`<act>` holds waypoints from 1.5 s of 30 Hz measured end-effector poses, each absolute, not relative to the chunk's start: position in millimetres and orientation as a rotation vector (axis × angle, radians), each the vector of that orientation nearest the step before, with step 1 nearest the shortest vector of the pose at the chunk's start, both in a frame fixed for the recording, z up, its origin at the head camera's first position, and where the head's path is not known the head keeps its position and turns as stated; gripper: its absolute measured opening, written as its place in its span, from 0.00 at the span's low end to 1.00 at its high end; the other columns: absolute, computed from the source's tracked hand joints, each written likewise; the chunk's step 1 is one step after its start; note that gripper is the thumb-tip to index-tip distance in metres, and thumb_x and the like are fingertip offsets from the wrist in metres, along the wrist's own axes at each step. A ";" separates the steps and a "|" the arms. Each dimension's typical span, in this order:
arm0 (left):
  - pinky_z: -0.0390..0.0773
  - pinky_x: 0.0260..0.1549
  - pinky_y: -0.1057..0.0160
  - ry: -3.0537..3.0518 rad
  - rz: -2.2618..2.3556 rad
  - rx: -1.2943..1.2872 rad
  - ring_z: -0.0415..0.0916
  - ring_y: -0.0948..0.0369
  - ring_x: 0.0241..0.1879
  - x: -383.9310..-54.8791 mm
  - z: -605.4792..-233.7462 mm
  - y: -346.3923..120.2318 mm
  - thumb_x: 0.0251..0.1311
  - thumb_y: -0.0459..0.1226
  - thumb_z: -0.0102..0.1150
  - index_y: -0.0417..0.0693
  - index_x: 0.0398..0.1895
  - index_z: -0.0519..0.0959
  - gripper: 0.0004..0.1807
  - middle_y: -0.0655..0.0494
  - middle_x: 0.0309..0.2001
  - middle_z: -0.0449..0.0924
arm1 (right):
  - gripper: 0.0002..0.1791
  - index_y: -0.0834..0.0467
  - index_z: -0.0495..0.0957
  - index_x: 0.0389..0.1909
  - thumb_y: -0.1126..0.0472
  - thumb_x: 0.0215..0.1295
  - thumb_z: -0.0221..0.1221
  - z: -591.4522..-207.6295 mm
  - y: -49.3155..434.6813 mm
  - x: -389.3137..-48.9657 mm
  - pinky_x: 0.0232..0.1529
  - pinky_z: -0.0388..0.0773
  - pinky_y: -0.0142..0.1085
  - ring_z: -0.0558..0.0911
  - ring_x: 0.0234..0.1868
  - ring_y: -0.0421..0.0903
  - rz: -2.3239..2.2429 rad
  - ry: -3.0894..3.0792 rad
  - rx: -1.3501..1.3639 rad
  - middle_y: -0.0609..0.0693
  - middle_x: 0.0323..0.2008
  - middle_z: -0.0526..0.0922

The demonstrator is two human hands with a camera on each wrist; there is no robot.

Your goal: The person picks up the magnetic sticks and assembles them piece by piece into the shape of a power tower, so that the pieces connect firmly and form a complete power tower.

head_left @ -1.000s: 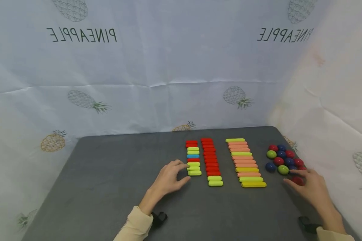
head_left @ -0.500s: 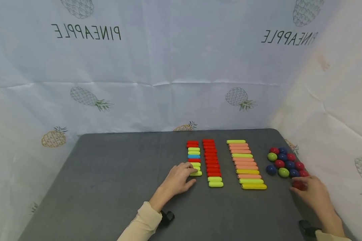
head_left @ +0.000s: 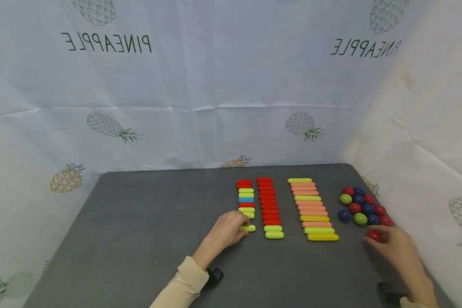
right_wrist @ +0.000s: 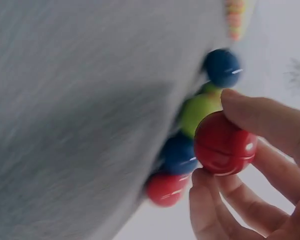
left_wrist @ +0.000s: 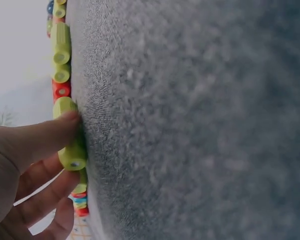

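"Two things, one in each hand of mine."

"What do you have on the left?"

"My left hand (head_left: 229, 227) pinches a green stick (left_wrist: 73, 156), thumb on one side, fingers on the other."

"How does it look?"

"Bright lime, ribbed along its length, with a roundish end that shows a small pale spot in the middle. It is at the near end of the left row of sticks (head_left: 246, 200), a narrow gap away from the next green one."

"And on the right?"

"My right hand (head_left: 398, 246) has a red ball (right_wrist: 224, 145) clamped between thumb and fingertips. It's deep red and glossy, with a thin seam around it and a white glint on one side."

"Where is it?"

"Just on the near side of a cluster of red, blue and green balls (head_left: 367, 208), by the right edge of the grey table (head_left: 158, 222)."

"Touching the table?"

"I can't tell."
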State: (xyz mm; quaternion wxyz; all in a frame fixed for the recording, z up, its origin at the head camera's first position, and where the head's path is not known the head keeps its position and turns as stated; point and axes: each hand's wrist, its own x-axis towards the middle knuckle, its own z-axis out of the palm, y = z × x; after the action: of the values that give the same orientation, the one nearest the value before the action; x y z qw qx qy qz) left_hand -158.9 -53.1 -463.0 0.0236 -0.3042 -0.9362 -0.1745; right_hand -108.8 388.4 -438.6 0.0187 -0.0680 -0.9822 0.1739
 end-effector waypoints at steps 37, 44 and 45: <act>0.72 0.25 0.72 -2.981 -1.052 -0.935 0.68 0.73 0.23 -137.0 -447.9 -99.6 0.56 0.33 0.73 0.47 0.36 0.89 0.05 0.60 0.29 0.83 | 0.20 0.65 0.87 0.48 0.64 0.54 0.76 -455.5 135.0 -131.9 0.37 0.85 0.28 0.85 0.40 0.47 1.350 -2.777 0.747 0.53 0.40 0.86; 0.71 0.24 0.73 -2.988 -1.017 -0.940 0.67 0.73 0.21 -140.1 -444.8 -96.5 0.56 0.34 0.73 0.46 0.35 0.89 0.04 0.60 0.28 0.82 | 0.19 0.65 0.87 0.48 0.65 0.54 0.75 -460.9 123.5 -137.3 0.39 0.85 0.27 0.86 0.41 0.49 1.363 -2.788 0.798 0.55 0.41 0.87; 0.71 0.24 0.72 -2.991 -1.013 -0.937 0.67 0.73 0.22 -140.4 -445.0 -96.7 0.56 0.34 0.73 0.46 0.34 0.88 0.04 0.60 0.28 0.82 | 0.19 0.64 0.87 0.48 0.65 0.54 0.75 -461.3 122.4 -137.8 0.39 0.84 0.27 0.86 0.41 0.48 1.335 -2.789 0.807 0.54 0.41 0.88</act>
State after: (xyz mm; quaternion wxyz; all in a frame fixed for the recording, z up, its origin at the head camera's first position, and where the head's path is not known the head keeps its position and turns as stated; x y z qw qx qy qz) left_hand -140.4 -96.7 -445.0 -0.0760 -0.2837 -0.9053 -0.3067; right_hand -137.8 122.4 -461.3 -0.0272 0.2523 -0.8725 0.4177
